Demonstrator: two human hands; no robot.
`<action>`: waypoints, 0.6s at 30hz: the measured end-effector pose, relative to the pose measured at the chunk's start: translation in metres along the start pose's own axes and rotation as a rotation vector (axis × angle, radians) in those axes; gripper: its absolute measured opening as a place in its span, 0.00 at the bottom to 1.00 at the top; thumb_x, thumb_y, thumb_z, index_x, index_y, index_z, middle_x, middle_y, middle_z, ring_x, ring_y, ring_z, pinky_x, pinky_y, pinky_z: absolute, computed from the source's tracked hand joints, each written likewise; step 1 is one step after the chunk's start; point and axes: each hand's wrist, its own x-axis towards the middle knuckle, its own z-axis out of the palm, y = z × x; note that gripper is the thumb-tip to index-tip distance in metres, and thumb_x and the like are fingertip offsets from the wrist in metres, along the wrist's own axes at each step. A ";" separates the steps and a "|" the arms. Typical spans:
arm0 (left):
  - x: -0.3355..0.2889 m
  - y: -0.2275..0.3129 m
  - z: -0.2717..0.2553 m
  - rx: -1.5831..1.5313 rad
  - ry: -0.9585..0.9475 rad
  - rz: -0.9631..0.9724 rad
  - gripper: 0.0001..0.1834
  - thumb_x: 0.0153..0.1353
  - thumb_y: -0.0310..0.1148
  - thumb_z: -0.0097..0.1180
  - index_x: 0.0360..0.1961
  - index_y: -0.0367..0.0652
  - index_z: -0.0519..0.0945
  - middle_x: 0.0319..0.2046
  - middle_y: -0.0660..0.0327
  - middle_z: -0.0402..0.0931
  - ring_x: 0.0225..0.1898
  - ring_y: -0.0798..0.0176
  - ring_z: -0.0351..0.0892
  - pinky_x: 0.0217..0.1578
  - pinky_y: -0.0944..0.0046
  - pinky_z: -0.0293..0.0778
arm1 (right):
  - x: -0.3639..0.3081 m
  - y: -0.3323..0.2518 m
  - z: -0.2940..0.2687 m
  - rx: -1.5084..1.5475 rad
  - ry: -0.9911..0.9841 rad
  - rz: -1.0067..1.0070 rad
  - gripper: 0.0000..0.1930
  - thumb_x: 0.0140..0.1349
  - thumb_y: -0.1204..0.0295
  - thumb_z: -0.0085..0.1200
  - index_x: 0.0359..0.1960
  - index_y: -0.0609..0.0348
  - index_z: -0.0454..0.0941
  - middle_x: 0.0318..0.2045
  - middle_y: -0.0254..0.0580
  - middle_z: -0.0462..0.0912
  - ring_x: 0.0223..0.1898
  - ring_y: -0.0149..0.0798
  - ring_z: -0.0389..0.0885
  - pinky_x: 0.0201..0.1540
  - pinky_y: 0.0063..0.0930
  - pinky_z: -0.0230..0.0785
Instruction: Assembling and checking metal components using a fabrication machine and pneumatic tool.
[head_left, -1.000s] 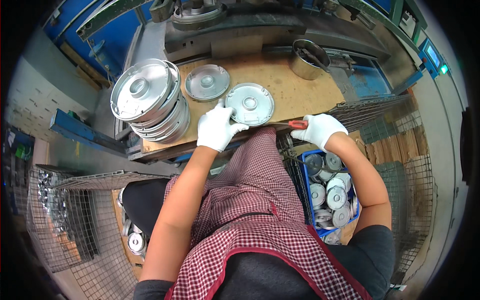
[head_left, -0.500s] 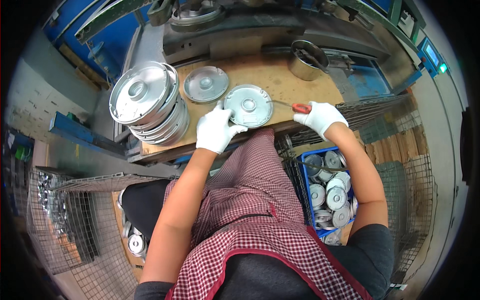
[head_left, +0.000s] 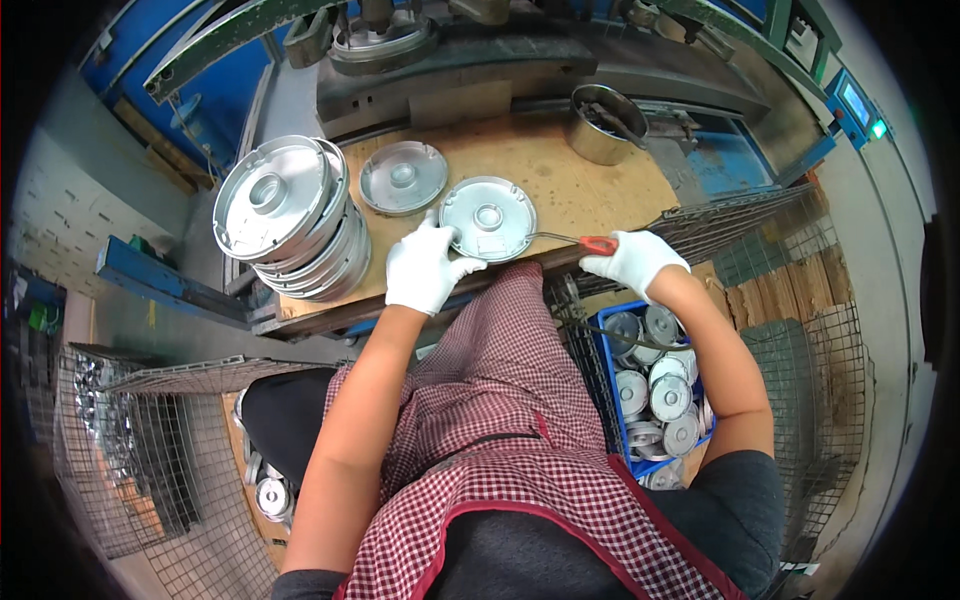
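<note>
A round silver metal disc point(head_left: 512, 205) with a raised central ring lies at the front of the wooden worktop. My gloved left hand point(head_left: 421, 268) grips its left edge, thumb at the near rim and fingers along the side. In my gloved right hand point(head_left: 634, 262) is a red-handled tool point(head_left: 598, 245) with a thin, slightly bent metal shaft. The shaft's tip meets the lower right rim of the disc; its exact shape is too small to tell. A similar disc point(head_left: 425, 182) lies flat just beyond, and a tall stack of discs point(head_left: 290, 195) stands at the left.
A metal pot point(head_left: 598, 148) holding dark pieces stands at the back right of the worktop point(head_left: 560, 190). Machinery point(head_left: 460, 75) rises behind. A blue crate point(head_left: 612, 400) full of metal discs sits below my right arm. Wire mesh cages point(head_left: 200, 500) flank me.
My right hand has moved the tool's tip down along the disc's right rim. My left hand keeps its grip. The whole view has shifted slightly.
</note>
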 end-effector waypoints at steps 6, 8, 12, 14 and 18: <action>0.001 -0.002 0.003 0.015 0.017 0.006 0.25 0.41 0.50 0.69 0.37 0.44 0.82 0.49 0.49 0.77 0.42 0.49 0.80 0.42 0.53 0.76 | -0.012 0.017 0.001 0.130 0.020 0.023 0.32 0.56 0.44 0.57 0.45 0.65 0.78 0.42 0.58 0.82 0.46 0.56 0.80 0.49 0.38 0.70; 0.002 -0.002 0.002 0.021 0.024 0.010 0.25 0.41 0.49 0.69 0.37 0.44 0.82 0.48 0.50 0.77 0.41 0.49 0.80 0.41 0.53 0.76 | -0.011 0.021 -0.003 0.282 0.170 0.020 0.31 0.55 0.45 0.59 0.45 0.64 0.78 0.44 0.54 0.83 0.47 0.55 0.80 0.49 0.37 0.71; 0.004 0.002 0.002 0.038 -0.006 0.007 0.25 0.40 0.49 0.70 0.37 0.44 0.82 0.49 0.51 0.77 0.41 0.48 0.80 0.41 0.53 0.76 | 0.014 0.072 -0.038 0.681 0.670 0.221 0.24 0.56 0.53 0.60 0.46 0.58 0.78 0.38 0.44 0.84 0.38 0.38 0.82 0.44 0.30 0.72; 0.004 0.005 0.002 0.037 0.034 0.013 0.25 0.39 0.48 0.71 0.36 0.44 0.82 0.50 0.51 0.77 0.41 0.47 0.80 0.41 0.53 0.76 | 0.035 0.122 -0.052 0.848 1.067 0.065 0.23 0.55 0.57 0.65 0.46 0.58 0.77 0.29 0.34 0.80 0.21 0.28 0.75 0.24 0.23 0.66; 0.003 0.010 -0.006 0.019 -0.020 -0.037 0.24 0.38 0.47 0.72 0.34 0.43 0.83 0.49 0.52 0.77 0.40 0.46 0.81 0.40 0.52 0.76 | 0.063 0.188 -0.035 0.778 1.022 0.234 0.28 0.50 0.52 0.66 0.48 0.59 0.80 0.41 0.43 0.85 0.40 0.40 0.82 0.47 0.30 0.70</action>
